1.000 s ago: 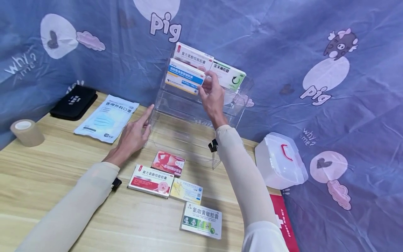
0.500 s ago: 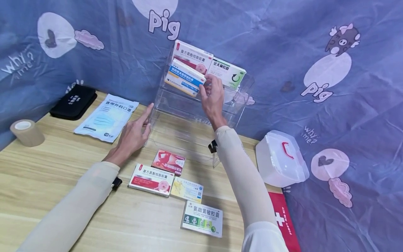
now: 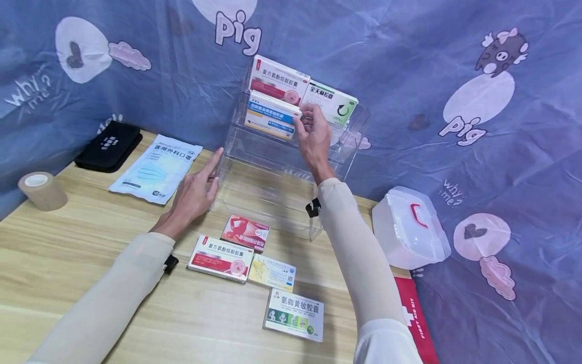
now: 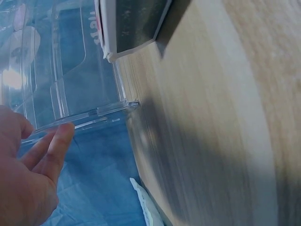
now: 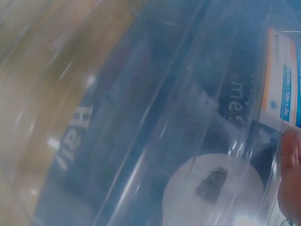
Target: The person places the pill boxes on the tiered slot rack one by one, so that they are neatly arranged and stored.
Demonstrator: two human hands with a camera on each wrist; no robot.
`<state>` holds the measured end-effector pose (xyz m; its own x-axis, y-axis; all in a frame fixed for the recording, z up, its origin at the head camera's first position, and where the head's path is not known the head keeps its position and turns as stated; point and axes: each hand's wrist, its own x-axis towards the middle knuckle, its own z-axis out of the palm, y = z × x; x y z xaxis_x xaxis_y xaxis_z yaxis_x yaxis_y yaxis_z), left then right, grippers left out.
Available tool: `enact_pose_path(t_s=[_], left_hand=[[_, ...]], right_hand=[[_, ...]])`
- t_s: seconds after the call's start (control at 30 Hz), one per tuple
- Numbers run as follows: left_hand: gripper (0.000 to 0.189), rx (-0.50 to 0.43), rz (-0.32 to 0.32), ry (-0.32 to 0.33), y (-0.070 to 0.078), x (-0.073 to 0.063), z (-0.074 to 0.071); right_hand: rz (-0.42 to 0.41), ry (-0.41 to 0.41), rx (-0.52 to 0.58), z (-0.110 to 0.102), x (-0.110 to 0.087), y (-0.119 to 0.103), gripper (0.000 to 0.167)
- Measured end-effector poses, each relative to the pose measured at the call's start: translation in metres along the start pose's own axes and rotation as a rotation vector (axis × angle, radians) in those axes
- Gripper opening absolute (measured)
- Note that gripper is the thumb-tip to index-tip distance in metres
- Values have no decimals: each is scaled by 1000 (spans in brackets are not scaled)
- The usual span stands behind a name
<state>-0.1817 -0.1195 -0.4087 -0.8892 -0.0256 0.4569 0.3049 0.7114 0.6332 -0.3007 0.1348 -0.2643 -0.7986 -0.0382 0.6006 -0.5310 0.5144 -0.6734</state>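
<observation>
The wood-grain table [image 3: 68, 242] carries a tape roll [image 3: 47, 195], black case [image 3: 109, 147], mask packet [image 3: 153, 169], clear rack [image 3: 259, 151], four medicine boxes [image 3: 220, 258], white lidded box [image 3: 402, 235] and red first-aid kit [image 3: 417, 328].

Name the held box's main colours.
The box is white, blue and orange, clearest in the head view.

Blue-and-white box [image 5: 281, 77]: its orange-trimmed side runs along an edge of the clear rack [image 5: 131, 181].
Your right hand [image 5: 290, 183]: partly visible, a fingertip touching the box's end.
White pack [image 5: 274, 218]: a sliver beside your hand.
Blue cloth [image 5: 136, 61]: you see "me?" and a white oval [image 5: 188, 202] through the rack.
Wood surface [image 5: 28, 94]: blurred.
</observation>
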Motion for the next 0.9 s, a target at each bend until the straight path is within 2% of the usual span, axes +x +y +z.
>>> enact_pose_path(t_s=[0.27, 0.47, 0.53, 0.73, 0.9], left_hand=[[79, -8, -3, 9, 0, 1, -2], [80, -19, -9, 1, -3, -2, -2], [80, -17, -6, -1, -3, -2, -1], [81, -15, -4, 5, -2, -1, -1], [80, -10, -6, 0, -1, 0, -1]], right_hand=[[-83, 12, -81, 11, -3, -5, 24], [-82, 2, -126, 16, -6, -6, 26], [-78, -9, -120, 15, -8, -5, 30], [-39, -39, -9, 8, -15, 0, 39], [-58, 42, -21, -3, -34, 2, 39]])
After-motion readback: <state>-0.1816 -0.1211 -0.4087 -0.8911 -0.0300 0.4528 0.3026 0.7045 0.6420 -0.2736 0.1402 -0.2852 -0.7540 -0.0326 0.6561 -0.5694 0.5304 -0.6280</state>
